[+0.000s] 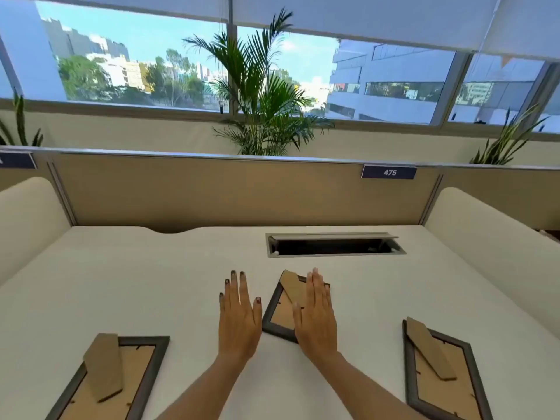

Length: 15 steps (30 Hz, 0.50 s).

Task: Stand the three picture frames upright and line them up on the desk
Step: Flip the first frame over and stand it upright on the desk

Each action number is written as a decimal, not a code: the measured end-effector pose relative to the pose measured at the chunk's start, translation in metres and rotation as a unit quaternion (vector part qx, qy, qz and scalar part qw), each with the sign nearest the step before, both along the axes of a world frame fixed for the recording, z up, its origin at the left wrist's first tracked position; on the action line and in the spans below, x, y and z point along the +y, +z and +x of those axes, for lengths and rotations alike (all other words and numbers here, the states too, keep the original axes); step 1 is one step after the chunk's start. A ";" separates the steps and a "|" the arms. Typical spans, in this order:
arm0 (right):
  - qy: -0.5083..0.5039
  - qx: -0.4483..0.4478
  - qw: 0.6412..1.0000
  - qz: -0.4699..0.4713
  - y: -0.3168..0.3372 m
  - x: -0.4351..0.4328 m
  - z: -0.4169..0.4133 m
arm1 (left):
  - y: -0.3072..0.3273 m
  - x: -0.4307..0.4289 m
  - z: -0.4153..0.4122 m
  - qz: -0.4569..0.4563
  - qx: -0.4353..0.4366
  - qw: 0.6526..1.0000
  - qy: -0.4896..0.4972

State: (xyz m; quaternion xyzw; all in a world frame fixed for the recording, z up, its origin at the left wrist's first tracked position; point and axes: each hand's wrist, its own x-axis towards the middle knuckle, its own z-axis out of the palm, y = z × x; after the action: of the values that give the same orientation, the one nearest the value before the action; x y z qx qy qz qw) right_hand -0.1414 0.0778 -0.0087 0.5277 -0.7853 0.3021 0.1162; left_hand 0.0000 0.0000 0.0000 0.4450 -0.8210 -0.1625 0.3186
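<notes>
From the head camera, three picture frames lay face-down on the white desk (151,268), cardboard stands showing. The left frame (112,380) and right frame (442,377) lay near the front corners, well apart. The middle frame (283,310) lay tilted between them. The left hand (239,316) was flat with fingers spread, holding nothing, just beside that frame. The right hand (316,313) lay flat over its right half, fingers together. A blue label (389,172) on the partition (212,192) read "475".
</notes>
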 end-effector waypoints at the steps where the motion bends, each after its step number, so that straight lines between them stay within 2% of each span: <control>1: -0.016 -0.027 0.999 0.017 -0.006 0.002 0.001 | -0.006 0.002 0.001 0.040 0.010 0.999 -0.001; 5: -0.111 -0.084 0.986 0.089 -0.025 0.008 0.003 | -0.032 0.011 -0.003 0.144 0.008 0.989 -0.012; 9: -0.127 -0.167 0.974 0.091 -0.032 0.008 0.008 | -0.042 0.012 -0.007 0.117 -0.047 0.992 0.015; 15: -0.161 -0.241 0.956 0.040 -0.032 0.005 0.017 | -0.046 0.018 -0.020 0.122 -0.076 0.989 -0.019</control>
State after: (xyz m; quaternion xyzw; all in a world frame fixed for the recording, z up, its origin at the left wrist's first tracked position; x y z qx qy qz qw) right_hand -0.1248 0.0832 -0.0404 0.3103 -0.8759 0.3660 -0.0510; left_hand -0.0201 0.0182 -0.0458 0.4759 -0.8252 -0.2329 0.1957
